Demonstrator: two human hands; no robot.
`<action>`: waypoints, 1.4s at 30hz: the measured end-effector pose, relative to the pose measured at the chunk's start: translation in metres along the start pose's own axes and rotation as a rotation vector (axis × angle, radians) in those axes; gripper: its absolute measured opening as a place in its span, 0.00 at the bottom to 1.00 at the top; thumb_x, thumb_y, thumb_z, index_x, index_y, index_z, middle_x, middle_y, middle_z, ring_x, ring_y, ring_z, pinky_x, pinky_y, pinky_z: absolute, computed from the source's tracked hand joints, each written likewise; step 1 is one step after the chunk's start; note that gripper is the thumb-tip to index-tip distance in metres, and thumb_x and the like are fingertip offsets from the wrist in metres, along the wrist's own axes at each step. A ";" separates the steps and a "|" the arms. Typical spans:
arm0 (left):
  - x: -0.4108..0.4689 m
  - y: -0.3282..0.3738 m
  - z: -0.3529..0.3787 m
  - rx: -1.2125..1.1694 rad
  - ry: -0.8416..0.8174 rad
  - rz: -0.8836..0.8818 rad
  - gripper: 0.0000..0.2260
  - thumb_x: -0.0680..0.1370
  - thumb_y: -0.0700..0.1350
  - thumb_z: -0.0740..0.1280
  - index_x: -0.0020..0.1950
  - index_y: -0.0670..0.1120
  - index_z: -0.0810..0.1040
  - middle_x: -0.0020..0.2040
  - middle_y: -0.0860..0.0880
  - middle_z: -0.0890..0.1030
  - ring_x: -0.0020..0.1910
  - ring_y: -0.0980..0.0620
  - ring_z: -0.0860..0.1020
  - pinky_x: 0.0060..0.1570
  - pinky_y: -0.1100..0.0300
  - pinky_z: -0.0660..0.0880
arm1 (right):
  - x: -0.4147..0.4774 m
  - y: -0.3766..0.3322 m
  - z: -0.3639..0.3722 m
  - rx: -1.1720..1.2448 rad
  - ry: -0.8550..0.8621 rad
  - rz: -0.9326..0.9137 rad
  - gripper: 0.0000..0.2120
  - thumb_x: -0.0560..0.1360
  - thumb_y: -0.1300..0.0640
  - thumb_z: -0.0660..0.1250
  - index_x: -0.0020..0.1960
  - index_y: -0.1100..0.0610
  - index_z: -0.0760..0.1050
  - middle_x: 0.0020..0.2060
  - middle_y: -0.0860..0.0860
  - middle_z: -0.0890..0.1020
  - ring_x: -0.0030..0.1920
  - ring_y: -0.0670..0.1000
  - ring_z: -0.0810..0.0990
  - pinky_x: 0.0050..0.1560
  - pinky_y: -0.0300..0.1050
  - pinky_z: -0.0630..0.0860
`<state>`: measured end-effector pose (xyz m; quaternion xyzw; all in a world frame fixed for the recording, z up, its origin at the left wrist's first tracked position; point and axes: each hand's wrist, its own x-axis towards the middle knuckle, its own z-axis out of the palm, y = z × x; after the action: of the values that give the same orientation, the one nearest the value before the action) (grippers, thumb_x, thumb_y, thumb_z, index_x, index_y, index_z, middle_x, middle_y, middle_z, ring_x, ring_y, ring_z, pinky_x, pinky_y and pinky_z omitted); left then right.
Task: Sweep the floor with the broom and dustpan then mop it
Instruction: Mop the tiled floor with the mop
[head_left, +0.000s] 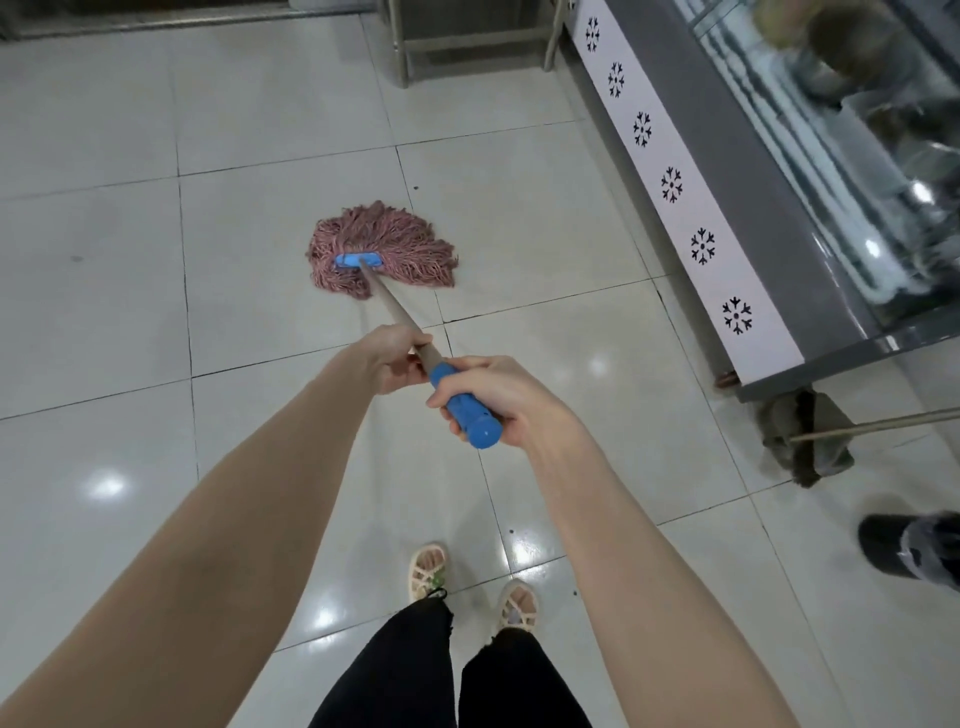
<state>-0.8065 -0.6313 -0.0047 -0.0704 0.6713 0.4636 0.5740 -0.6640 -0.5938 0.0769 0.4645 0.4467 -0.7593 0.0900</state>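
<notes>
The pale glossy tiled floor fills most of the view, with wide open tile to the left and ahead of the person. Along the right edge runs a long grey display case with a glass top; a white strip printed with black snowflakes lines its lower face, slanting from top centre to right. At the top edge, the legs of a steel frame stand on the floor, just beside the case's far end.

The mop lies out in front on the open tile, its pink strands fanned flat against the floor, well apart from the case and the steel legs. A blue clamp joins the strands to the handle, which slants back toward the person. The left hand curls its fingers round the bare shaft; the right hand, just behind it, grips the blue end grip.

By the case's near corner, a second mop with a dark head rests on the floor, its stick running off the right edge. A dark boot stands near it. The person's sandals show below.
</notes>
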 end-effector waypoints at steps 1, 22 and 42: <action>0.000 -0.005 0.001 -0.016 0.005 0.007 0.07 0.82 0.36 0.57 0.44 0.37 0.67 0.47 0.39 0.74 0.47 0.43 0.78 0.43 0.55 0.80 | -0.003 0.003 -0.001 -0.002 0.001 -0.002 0.19 0.69 0.73 0.68 0.59 0.64 0.76 0.31 0.56 0.75 0.21 0.49 0.73 0.23 0.35 0.71; -0.087 -0.153 0.274 -0.073 -0.227 0.008 0.07 0.81 0.37 0.60 0.43 0.38 0.70 0.39 0.42 0.73 0.35 0.48 0.76 0.29 0.59 0.78 | -0.183 0.123 -0.210 0.031 0.332 -0.017 0.10 0.70 0.72 0.65 0.49 0.63 0.74 0.28 0.57 0.72 0.17 0.47 0.69 0.18 0.32 0.65; 0.009 -0.042 0.270 -0.051 -0.149 0.015 0.07 0.82 0.41 0.60 0.45 0.40 0.70 0.40 0.43 0.74 0.35 0.50 0.75 0.21 0.65 0.74 | -0.081 0.021 -0.234 0.110 0.196 -0.063 0.11 0.70 0.73 0.68 0.50 0.62 0.77 0.29 0.55 0.75 0.20 0.47 0.72 0.21 0.33 0.69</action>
<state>-0.5931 -0.4608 -0.0113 -0.0451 0.6154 0.4887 0.6167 -0.4611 -0.4503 0.0887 0.5265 0.4255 -0.7361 -0.0034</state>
